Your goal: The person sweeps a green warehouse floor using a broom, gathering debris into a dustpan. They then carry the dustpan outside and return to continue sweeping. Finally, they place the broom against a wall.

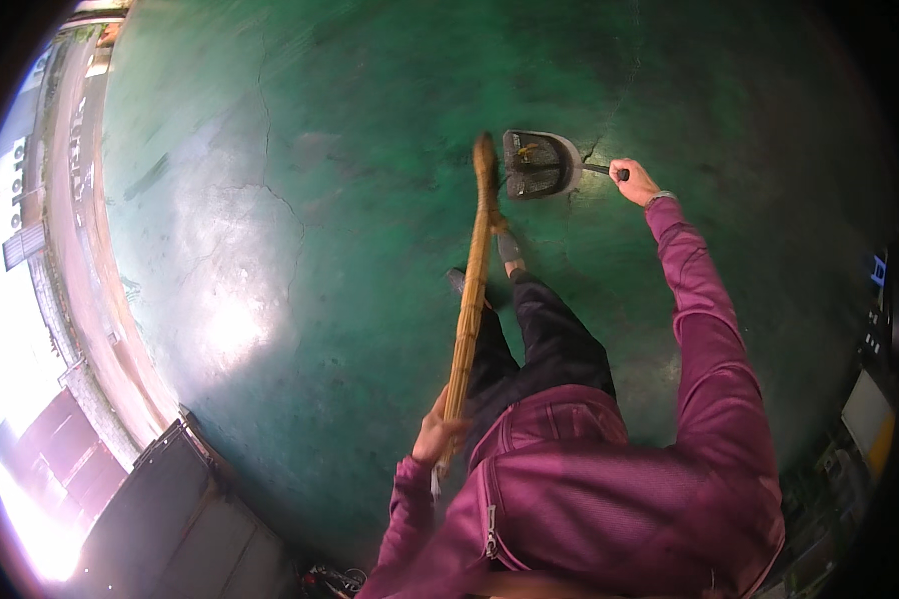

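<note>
Straw broom [474,270] gripped, dustpan [537,165] held, green floor [300,150]

At frame centre the broom [472,290] slants up from the left hand [438,431] to the floor [270,200]; its head lies just left of the dustpan [539,165], whose handle runs right into the right hand [634,182].

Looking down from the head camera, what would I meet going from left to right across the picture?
Dark grey metal cabinet → bright glare patch on the green concrete floor → left hand gripping the long straw broom → dark scoop-shaped dustpan → right hand on the dustpan's thin handle.
</note>
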A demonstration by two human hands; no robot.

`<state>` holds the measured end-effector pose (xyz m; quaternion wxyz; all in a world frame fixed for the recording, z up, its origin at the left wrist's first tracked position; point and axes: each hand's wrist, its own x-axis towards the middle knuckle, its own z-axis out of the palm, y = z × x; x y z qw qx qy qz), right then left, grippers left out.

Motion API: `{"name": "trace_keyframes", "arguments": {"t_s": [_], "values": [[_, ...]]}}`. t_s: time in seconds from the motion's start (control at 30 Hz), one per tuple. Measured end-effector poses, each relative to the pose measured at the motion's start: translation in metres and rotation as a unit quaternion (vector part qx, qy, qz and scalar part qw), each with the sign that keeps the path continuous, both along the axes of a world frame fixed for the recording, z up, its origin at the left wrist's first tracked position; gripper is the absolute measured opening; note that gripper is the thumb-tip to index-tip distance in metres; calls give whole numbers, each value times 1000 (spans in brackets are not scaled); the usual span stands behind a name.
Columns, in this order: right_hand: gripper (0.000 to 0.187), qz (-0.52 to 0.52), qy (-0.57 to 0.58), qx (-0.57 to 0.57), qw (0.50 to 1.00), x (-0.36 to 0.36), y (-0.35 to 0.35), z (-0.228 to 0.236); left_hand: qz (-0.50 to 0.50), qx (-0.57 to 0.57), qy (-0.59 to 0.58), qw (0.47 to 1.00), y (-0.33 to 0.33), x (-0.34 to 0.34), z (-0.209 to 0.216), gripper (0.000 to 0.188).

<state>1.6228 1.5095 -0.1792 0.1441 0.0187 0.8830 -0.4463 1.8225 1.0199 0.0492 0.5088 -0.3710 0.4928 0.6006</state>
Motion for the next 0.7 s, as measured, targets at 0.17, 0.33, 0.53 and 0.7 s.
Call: {"name": "trace_keyframes", "arguments": {"t_s": [0.17,0.33,0.53,0.7], "values": [[12,-7,-83,50,995,0,3,12,123,-89,-24,988,-20,62,35,75],[11,34,-55,46,997,-4,10,19,260,-118,-51,957,-72,108,-17,53],[13,63,-75,86,991,6,14,33,356,-70,-120,924,-124,111,-103,29],[12,59,-61,90,992,22,-2,44,172,-125,-77,974,-60,121,-106,71]]}}
